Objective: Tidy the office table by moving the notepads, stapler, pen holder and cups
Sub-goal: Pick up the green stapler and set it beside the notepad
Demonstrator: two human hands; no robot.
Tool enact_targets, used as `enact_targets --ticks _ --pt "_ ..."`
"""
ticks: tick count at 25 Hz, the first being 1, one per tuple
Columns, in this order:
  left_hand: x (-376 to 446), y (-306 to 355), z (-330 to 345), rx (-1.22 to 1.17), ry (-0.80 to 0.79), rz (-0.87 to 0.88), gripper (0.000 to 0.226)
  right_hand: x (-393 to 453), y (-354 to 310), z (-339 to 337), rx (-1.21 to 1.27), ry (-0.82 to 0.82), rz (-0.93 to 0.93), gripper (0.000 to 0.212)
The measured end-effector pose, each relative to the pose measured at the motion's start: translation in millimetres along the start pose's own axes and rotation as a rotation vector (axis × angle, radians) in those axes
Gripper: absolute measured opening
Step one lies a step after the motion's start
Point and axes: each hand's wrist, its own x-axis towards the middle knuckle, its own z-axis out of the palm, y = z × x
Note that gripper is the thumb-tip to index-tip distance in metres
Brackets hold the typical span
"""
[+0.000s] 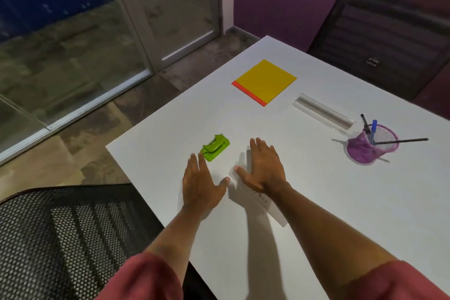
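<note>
A yellow notepad [266,80] with a red-orange spine lies flat at the far side of the white table [328,202]. A small green stapler [215,147] sits near the left edge. A purple mesh pen holder [370,146] with several pens stands at the right. My left hand [201,182] rests palm down just in front of the stapler, fingertips almost touching it. My right hand [264,168] lies flat, fingers spread, on a clear plastic ruler [267,204]. Both hands hold nothing.
A second clear ruler [323,113] lies between the notepad and the pen holder. A black mesh chair [60,231] stands at the near left, another dark chair [379,39] at the far right. Glass doors are at the left.
</note>
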Motion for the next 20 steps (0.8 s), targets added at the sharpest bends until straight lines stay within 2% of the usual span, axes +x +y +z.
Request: enact_targets --ticks 5,10,14,20 --pt "28.5 -8.9 16.1 -0.159 -0.043 -0.154 0.093 40.8 -23.2 12.4 0.136 -0.041 0.008 0.095" --pt "59.0 -9.2 24.9 -0.352 -0.059 -0.301 0.075 83.0 -34.0 19.9 0.329 -0.121 0.088 0.053" --pt "71.8 -2.5 25.9 -0.501 -0.038 -0.361 0.039 105.0 -43.4 22.5 0.497 -0.187 0.106 0.059" --pt "74.6 6.7 20.2 -0.898 0.019 -0.494 0.020 112.4 -47.5 21.1 0.603 -0.217 0.125 0.031"
